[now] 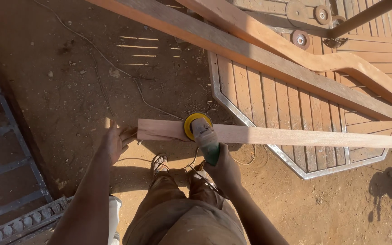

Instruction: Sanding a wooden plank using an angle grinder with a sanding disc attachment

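A long pale wooden plank (296, 136) runs from the middle of the view out to the right edge. My left hand (115, 140) presses against the plank's left end, fingers spread. My right hand (223, 169) grips the green body of a power sander (203, 134). Its yellow round disc (191, 122) lies on the plank's top face near the left end. A thin cord trails from the sander toward my legs.
A slatted octagonal wooden tabletop (296, 102) with a metal rim lies under the plank. Two long timbers, one straight (250, 56) and one curved (341, 61), cross above it. A cable (114, 68) snakes over the dirt ground. Metal grating (5, 168) stands at left.
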